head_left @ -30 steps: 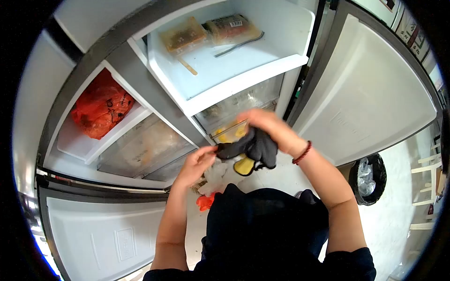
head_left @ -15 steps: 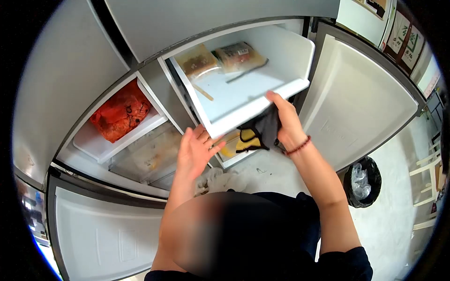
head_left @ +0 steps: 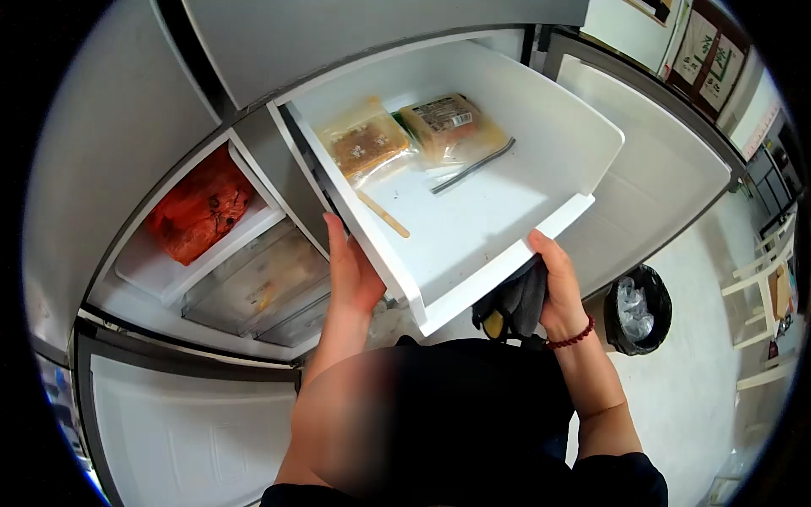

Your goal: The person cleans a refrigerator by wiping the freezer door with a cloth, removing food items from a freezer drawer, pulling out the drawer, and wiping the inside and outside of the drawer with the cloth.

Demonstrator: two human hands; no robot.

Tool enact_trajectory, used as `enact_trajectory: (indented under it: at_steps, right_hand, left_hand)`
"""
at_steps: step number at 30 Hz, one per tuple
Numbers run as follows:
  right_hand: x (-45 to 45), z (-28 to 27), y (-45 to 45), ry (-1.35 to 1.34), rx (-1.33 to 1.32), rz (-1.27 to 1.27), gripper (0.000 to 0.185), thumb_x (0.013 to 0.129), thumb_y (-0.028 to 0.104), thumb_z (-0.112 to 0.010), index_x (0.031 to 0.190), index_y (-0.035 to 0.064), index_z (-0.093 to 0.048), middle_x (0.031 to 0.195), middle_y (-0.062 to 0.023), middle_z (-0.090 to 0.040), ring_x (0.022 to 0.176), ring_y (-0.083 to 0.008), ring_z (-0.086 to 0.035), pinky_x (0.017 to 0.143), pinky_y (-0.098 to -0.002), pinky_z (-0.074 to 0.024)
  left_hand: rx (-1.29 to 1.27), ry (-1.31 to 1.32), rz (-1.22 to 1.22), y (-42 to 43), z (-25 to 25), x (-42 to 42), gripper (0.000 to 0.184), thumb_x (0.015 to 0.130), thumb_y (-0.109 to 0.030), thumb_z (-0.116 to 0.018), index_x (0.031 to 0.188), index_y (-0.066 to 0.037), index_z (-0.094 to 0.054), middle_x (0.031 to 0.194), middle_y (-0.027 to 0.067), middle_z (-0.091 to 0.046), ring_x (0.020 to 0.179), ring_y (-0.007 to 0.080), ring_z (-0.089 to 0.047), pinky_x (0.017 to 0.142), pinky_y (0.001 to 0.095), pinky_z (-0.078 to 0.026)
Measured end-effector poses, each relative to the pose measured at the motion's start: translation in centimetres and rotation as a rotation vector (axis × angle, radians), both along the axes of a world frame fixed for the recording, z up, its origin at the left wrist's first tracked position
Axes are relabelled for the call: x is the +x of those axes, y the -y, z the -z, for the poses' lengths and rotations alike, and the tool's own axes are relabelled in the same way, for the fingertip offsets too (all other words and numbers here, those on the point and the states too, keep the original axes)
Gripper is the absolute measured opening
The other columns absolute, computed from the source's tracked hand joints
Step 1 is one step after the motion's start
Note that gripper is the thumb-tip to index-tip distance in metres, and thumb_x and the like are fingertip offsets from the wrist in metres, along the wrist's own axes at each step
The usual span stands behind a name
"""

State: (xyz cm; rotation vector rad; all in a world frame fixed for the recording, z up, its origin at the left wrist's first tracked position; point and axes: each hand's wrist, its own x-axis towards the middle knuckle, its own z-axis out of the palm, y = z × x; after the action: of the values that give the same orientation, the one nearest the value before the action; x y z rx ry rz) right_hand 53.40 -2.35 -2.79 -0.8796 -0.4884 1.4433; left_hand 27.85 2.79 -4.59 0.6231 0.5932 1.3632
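A white freezer drawer (head_left: pixel 515 279) is pulled well out of the fridge and tilts down toward me. My right hand (head_left: pixel 557 283) grips its front rim, thumb on top, and a dark grey cloth item (head_left: pixel 521 302) with a yellow patch is bunched under that palm. At the drawer's left side wall is my left hand (head_left: pixel 351 270), thumb raised along the wall and fingers mostly hidden beneath it. Inside lie a flat pack of brown food (head_left: pixel 369 148), a labelled wrapped pack (head_left: pixel 443 122), a grey strip (head_left: pixel 473 166) and a wooden stick (head_left: pixel 384 214).
Left, an open compartment holds a red plastic bag (head_left: pixel 203 211) above a clear-fronted drawer (head_left: pixel 258 283). Fridge doors stand open at lower left (head_left: pixel 186 422) and at right (head_left: pixel 650 169). A black-lined bin (head_left: pixel 639 311) and pale chairs (head_left: pixel 760 304) are on the right.
The drawer has come further out toward me and to the right. My right hand has moved down with it and the cloth item. My left hand has shifted onto the drawer's left side.
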Motion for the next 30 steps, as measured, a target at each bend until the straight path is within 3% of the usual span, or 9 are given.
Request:
enact_trajectory:
  at_steps: [6, 7, 9, 10, 14, 17, 22, 26, 30]
  right_hand:
    - [-0.1, -2.6, -0.3, 0.121, 0.078, 0.101, 0.03, 0.091, 0.025, -0.063, 0.106, -0.0012, -0.06, 0.096, -0.0081, -0.065, 0.084, -0.0169, -0.064, 0.074, -0.0305, -0.053]
    - [0.1, -4.0, -0.2, 0.096, 0.107, 0.092, 0.032, 0.091, 0.026, -0.063, 0.106, -0.0012, -0.059, 0.099, -0.0097, -0.065, 0.085, -0.0181, -0.065, 0.075, -0.031, -0.0536]
    - [0.6, -6.1, -0.1, 0.012, 0.049, 0.116, 0.036, 0.09, 0.028, -0.064, 0.109, -0.0019, -0.058, 0.101, -0.0112, -0.065, 0.086, -0.02, -0.065, 0.078, -0.0322, -0.0543]
    - [1.3, -5.4, -0.1, 0.027, 0.069, 0.088, 0.04, 0.09, 0.029, -0.064, 0.113, -0.0027, -0.055, 0.101, -0.0124, -0.064, 0.087, -0.0218, -0.066, 0.079, -0.0336, -0.0552]
    - [0.7, -2.1, 0.9, 0.148, 0.046, 0.19, 0.04, 0.092, 0.031, -0.062, 0.111, -0.0032, -0.057, 0.101, -0.0126, -0.065, 0.087, -0.0204, -0.066, 0.076, -0.033, -0.0556]
    - [0.6, -2.0, 1.3, 0.179, 0.089, 0.103, 0.039, 0.095, 0.033, -0.06, 0.111, -0.0025, -0.058, 0.099, -0.0104, -0.065, 0.086, -0.0185, -0.066, 0.077, -0.0318, -0.0551]
    - [1.4, -3.3, 1.8, 0.445, 0.1, -0.049, 0.046, 0.096, 0.046, -0.055, 0.09, 0.0012, -0.061, 0.074, -0.0069, -0.062, 0.069, -0.0125, -0.059, 0.063, -0.0261, -0.0484]
    - [2.6, -3.4, 1.6, 0.419, 0.068, -0.165, 0.044, 0.097, 0.045, -0.054, 0.09, 0.0017, -0.062, 0.073, -0.0061, -0.062, 0.067, -0.0126, -0.06, 0.063, -0.0256, -0.0504]
    - [2.9, -3.1, 1.3, 0.349, 0.067, -0.178, 0.044, 0.095, 0.044, -0.057, 0.092, 0.0003, -0.062, 0.075, -0.0077, -0.064, 0.069, -0.0135, -0.062, 0.064, -0.0265, -0.0505]
  left_hand:
    - [0.086, 0.075, 0.09, -0.5, -0.1, 1.0, 0.072, 0.093, -0.06, -0.05, 0.14, -0.007, -0.041, 0.137, 0.0095, -0.05, 0.124, 0.0247, -0.05, 0.103, 0.0421, -0.043]
    - [0.041, 0.197, 0.159, -0.8, -0.4, 1.3, 0.065, 0.095, -0.055, -0.049, 0.139, -0.008, -0.042, 0.136, 0.0076, -0.051, 0.123, 0.0225, -0.05, 0.103, 0.0402, -0.042]
    - [-0.045, 0.217, 0.109, 0.5, -2.3, 2.9, 0.056, 0.097, -0.051, -0.048, 0.132, -0.007, -0.05, 0.124, 0.0094, -0.059, 0.111, 0.0237, -0.059, 0.096, 0.0413, -0.049]
    - [-0.033, 0.258, 0.103, 0.4, -1.2, 3.2, 0.062, 0.094, -0.058, -0.048, 0.13, -0.008, -0.051, 0.122, 0.0081, -0.06, 0.11, 0.022, -0.059, 0.096, 0.0402, -0.048]
    - [-0.069, 0.273, 0.098, 0.7, 0.5, 2.8, 0.063, 0.094, -0.06, -0.046, 0.131, -0.009, -0.05, 0.122, 0.008, -0.059, 0.112, 0.0224, -0.058, 0.097, 0.0393, -0.047]
    - [-0.07, 0.252, 0.031, 0.8, -0.2, 2.7, 0.057, 0.097, -0.053, -0.046, 0.131, -0.007, -0.049, 0.123, 0.0088, -0.059, 0.112, 0.0238, -0.058, 0.097, 0.0394, -0.048]
    - [0.033, 0.131, 0.012, 0.3, -0.6, 2.0, 0.054, 0.101, -0.052, -0.038, 0.133, -0.009, -0.047, 0.123, 0.0068, -0.058, 0.114, 0.0215, -0.056, 0.099, 0.0375, -0.045]
    - [0.231, 0.215, 0.115, -0.1, 2.2, 1.4, 0.055, 0.1, -0.051, -0.039, 0.133, -0.008, -0.047, 0.124, 0.008, -0.058, 0.115, 0.0218, -0.055, 0.099, 0.0381, -0.045]
    - [0.107, 0.145, 0.009, 0.2, 1.5, 1.6, 0.052, 0.1, -0.048, -0.041, 0.131, -0.008, -0.048, 0.122, 0.0081, -0.058, 0.113, 0.0209, -0.056, 0.097, 0.0374, -0.046]
